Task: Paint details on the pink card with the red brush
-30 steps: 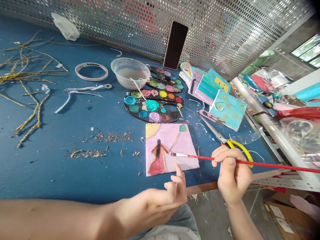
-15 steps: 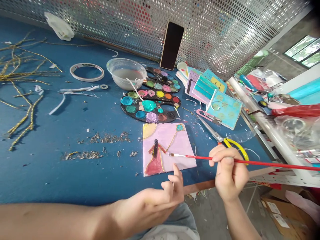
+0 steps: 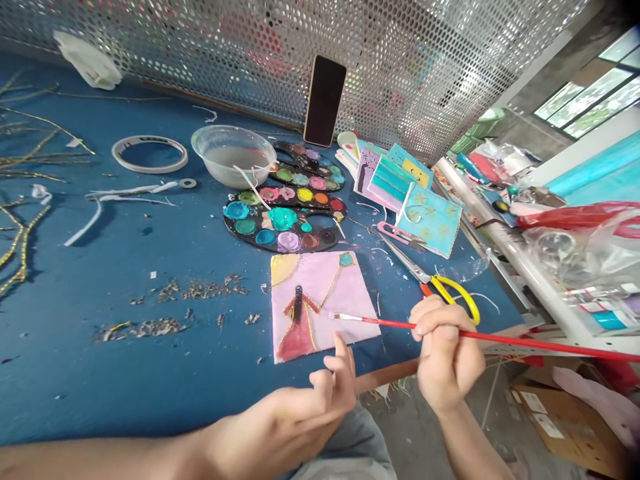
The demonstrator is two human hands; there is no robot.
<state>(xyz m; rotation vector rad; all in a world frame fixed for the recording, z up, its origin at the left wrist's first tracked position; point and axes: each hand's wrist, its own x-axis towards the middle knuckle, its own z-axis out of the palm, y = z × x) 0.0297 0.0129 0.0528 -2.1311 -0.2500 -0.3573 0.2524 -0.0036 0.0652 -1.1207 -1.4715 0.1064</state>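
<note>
My right hand (image 3: 450, 353) is closed round the red handle of a paintbrush (image 3: 390, 323). Its pale bristle tip hovers over or touches the pink part of a small square painting (image 3: 345, 293); which of the two I cannot tell. On the painting are a figure in a red dress with a dark braid, a yellow sun in one corner and a blue kite on a gold string. Near its lower edge is my left hand (image 3: 310, 403), holding nothing, index finger stretched out and the other fingers loosely bent. Behind the painting lies a paint palette (image 3: 260, 223) with many colours.
A water bowl (image 3: 233, 157), a tape roll (image 3: 150, 155) and a leaning phone (image 3: 325, 100) stand farther back. To the right are scissors (image 3: 420, 272) and several small painted panels (image 3: 430, 217). Dark scraps (image 3: 150, 327) and gold cords (image 3: 23, 247) lie at left.
The whole view has shifted, so the table things appear farther left and slightly lower. The brush tip has moved slightly down from beside the figure's sleeve. Both hands keep their pose.
</note>
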